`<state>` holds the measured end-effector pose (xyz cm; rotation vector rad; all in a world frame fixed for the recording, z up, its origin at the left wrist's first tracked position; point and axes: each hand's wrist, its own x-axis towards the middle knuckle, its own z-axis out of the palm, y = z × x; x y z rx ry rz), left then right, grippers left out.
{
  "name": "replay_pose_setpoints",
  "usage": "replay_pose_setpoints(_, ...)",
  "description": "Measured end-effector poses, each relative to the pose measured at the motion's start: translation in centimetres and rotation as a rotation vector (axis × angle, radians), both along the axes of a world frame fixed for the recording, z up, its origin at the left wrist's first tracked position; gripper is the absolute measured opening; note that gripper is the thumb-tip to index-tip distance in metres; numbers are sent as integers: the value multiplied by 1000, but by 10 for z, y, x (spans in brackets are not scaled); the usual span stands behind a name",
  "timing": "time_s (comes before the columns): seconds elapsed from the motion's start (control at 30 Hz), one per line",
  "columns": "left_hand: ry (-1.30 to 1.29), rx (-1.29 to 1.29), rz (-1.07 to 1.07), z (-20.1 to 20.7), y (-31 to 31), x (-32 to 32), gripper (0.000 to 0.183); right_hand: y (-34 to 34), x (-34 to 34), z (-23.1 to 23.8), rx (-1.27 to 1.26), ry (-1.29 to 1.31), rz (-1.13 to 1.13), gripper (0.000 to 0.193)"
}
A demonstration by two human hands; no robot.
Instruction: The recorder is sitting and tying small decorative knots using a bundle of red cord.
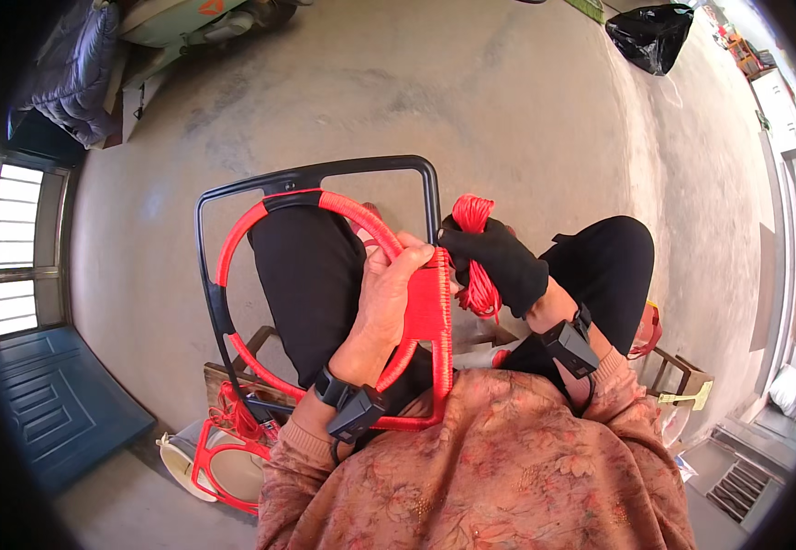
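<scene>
A black metal frame (352, 168) with a ring inside it lies across my lap, over my left thigh. Red cord (427, 298) wraps much of the ring and the near right side, and forms a solid panel where the two meet. My bare left hand (384, 298) grips this wrapped part, thumb on top. Just right of the frame, my right hand (503, 261), in a black glove, is closed around a bundle of red cord (472, 213). Whether a strand runs from the bundle to the frame is hard to make out.
At my lower left, a red-wrapped frame (204, 465) and loose red cord (236, 412) rest by a pale bucket (181, 466). A wooden stool (687, 378) is at my right. Farther off are a black plastic bag (650, 38), a scooter (173, 26) and a blue door (72, 412).
</scene>
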<state>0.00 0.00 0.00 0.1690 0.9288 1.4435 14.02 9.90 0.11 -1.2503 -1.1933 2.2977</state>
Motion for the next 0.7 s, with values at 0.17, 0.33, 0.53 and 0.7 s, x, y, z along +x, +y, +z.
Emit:
replay_pose_setpoints(0.17, 62, -42, -25, -7, -9, 7, 7, -8, 7, 1, 78, -27, 67, 19)
replay_pose_setpoints(0.33, 89, -48, -22, -13, -16, 10, 6, -18, 9, -6, 85, -63, 61, 20)
replay_pose_setpoints(0.53, 160, -35, -36, -11, -10, 14, 15, -15, 18, -11, -14, 75, 6, 21)
replay_pose_setpoints(0.7, 86, -58, -96, 0, -6, 7, 17, -7, 41, -1, -153, 232, -204, 29)
